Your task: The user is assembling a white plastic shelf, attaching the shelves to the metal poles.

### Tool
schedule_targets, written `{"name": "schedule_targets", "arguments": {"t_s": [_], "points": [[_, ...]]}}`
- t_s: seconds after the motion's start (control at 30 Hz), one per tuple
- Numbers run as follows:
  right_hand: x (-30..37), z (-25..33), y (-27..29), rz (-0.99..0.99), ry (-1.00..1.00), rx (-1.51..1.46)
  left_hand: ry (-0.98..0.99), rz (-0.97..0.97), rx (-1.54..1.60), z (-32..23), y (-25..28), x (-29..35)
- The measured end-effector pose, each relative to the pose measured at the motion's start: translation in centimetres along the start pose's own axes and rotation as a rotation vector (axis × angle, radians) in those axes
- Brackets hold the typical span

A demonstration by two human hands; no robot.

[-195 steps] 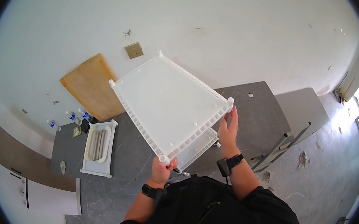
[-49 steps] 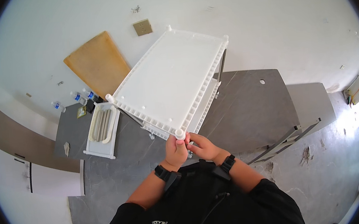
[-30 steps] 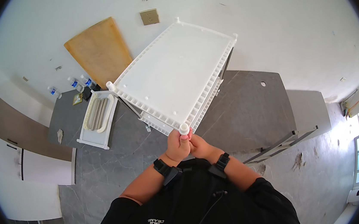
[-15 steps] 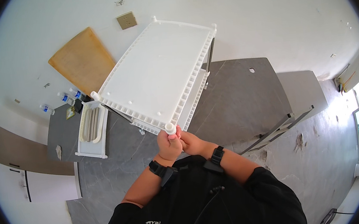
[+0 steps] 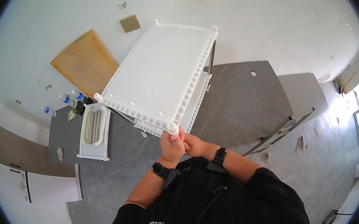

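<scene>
A rack with a white plastic top shelf (image 5: pixel 158 71), ribbed edges and grey posts (image 5: pixel 212 57) stands before me, a lower white tier (image 5: pixel 198 99) beneath. At its nearest corner is a round white socket (image 5: pixel 173 128). My left hand (image 5: pixel 172 148) is closed around that corner, just under the socket, thumb up. Pressed against it from the right, my right hand (image 5: pixel 195 145) is closed at the same corner; its fingertips are mostly hidden. Left of the rack, a white shelf tray (image 5: pixel 92 153) holds several grey tubes (image 5: pixel 92 127).
The rack stands on a grey table (image 5: pixel 247 97). A tan board (image 5: pixel 84 63) leans on the wall behind. Several water bottles (image 5: pixel 49 110) and a small framed item (image 5: pixel 72 115) stand at the left. A dark metal frame (image 5: pixel 272 134) rises near the table's right front.
Both hands keep the same hold on the rack's near corner. The whole view has shifted slightly, so things sit a little lower and further right.
</scene>
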State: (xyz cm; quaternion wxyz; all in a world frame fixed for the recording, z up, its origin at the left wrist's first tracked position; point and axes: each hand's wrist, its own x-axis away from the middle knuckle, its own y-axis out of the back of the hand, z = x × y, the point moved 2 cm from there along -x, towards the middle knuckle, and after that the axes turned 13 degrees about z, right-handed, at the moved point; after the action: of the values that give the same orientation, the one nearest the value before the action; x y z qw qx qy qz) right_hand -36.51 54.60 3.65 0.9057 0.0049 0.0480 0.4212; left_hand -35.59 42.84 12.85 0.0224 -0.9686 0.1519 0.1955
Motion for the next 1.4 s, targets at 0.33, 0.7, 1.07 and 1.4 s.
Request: {"name": "schedule_targets", "arguments": {"t_s": [0.33, 0.7, 1.07, 1.4], "points": [[-0.1, 0.3, -0.1, -0.01, 0.14, 0.033, 0.014, 0.059, 0.075, 0.6, 0.6, 0.6], [-0.3, 0.9, -0.2, -0.01, 0.171, 0.015, 0.02, 0.108, 0.022, -0.1, 0.7, 0.5], [0.2, 1.6, 0.0, -0.018, 0.198, 0.012, 0.008, 0.09, 0.009, 0.1, 0.2, 0.4], [1.3, 1.6, 2.3, -0.252, 0.195, 0.286, -0.072, -0.028, 0.146, -0.5, 0.2, 0.8]]}}
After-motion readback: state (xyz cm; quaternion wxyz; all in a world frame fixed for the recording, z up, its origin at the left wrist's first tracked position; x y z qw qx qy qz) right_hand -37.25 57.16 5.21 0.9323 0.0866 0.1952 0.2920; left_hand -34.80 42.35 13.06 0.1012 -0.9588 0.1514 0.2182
